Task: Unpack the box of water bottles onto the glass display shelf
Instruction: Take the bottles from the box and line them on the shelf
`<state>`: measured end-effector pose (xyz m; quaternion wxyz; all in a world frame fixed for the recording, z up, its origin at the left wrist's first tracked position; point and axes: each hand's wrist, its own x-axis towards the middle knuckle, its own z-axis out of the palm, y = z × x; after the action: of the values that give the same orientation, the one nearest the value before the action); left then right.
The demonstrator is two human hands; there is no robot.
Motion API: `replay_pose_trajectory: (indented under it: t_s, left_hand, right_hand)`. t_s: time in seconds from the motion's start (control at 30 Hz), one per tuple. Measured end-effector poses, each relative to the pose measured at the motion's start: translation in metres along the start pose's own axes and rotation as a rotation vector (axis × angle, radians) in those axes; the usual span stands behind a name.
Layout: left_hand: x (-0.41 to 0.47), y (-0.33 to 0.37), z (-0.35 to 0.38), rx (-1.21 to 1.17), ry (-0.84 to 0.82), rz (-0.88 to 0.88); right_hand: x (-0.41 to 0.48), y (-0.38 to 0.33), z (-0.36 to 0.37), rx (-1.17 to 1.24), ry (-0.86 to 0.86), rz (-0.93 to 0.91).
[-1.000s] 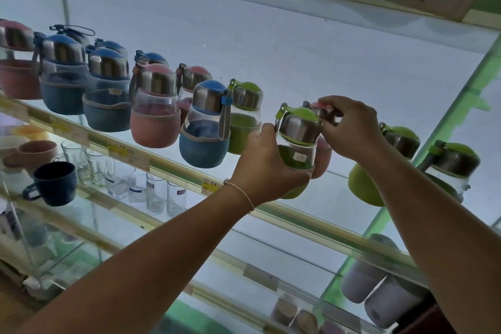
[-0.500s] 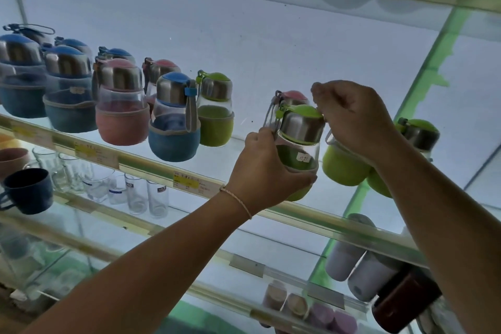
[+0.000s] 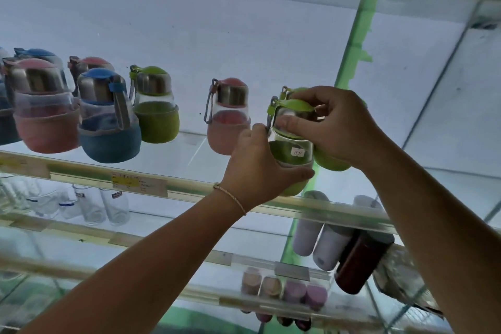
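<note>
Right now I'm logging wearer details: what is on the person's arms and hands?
Both forearms are bare, no sleeves showing. The left hand has a thin, pale braided bracelet at its wrist. The right hand shows no ring, glove or band.

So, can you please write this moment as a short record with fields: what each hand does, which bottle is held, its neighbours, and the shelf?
left hand: wraps the sleeve of the green bottle
right hand: grips its steel cap, thumb across the front
held bottle: green bottle, upright, white price sticker facing the camera
neighbour on its left: pink bottle, apart from it
behind it: another green bottle, mostly hidden
shelf: glass display shelf with paper price labels
contact with shelf: cannot tell
</note>
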<state>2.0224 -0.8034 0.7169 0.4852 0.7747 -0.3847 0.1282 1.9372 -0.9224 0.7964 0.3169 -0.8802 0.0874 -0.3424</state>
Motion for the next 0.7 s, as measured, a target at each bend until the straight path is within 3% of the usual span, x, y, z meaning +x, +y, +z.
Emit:
replay_pose_trajectory:
  t_s: [0.7]
  left_hand:
    - [0.003, 0.061, 0.072, -0.082, -0.142, 0.017]
  right_hand:
    - [-0.021, 0.044, -0.073, -0.167, 0.087, 0.064]
